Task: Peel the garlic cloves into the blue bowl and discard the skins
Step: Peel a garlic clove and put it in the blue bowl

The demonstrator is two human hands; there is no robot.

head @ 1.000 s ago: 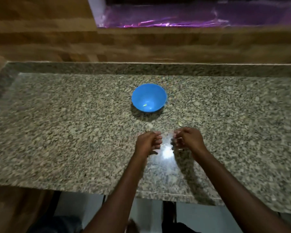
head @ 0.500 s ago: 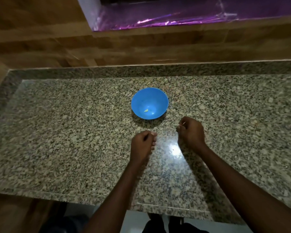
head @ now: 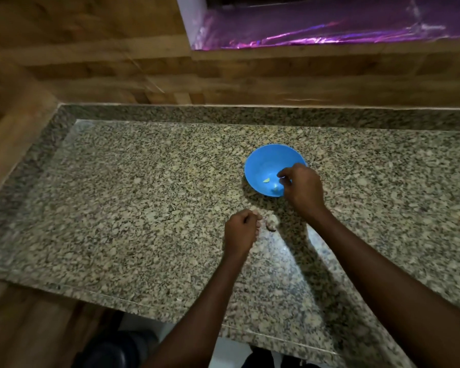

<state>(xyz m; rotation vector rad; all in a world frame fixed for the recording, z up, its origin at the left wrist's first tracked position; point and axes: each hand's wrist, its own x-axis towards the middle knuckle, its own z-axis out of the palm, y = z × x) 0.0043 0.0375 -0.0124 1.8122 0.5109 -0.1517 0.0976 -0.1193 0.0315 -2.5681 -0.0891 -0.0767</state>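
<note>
The blue bowl (head: 263,158) stands on the granite counter, right of centre. Two pale peeled cloves (head: 266,180) lie in its bottom. My right hand (head: 303,189) hovers over the bowl's near right rim, fingers loosely curled downward with nothing held between them. My left hand (head: 240,231) rests on the counter in front of the bowl, curled into a fist, and a pale scrap of garlic skin (head: 255,210) shows at its fingertips. A small heap of garlic pieces (head: 272,221) lies on the counter just right of that hand.
The granite counter (head: 144,208) has a raised back ledge and a wooden wall behind and to the left. Its front edge runs close to my body. A purple foil-lined opening (head: 329,27) sits above the wall.
My right hand moved forward from the counter to over the bowl, and a second clove now lies inside. The left hand stayed curled near the garlic pieces. The view shifted left.
</note>
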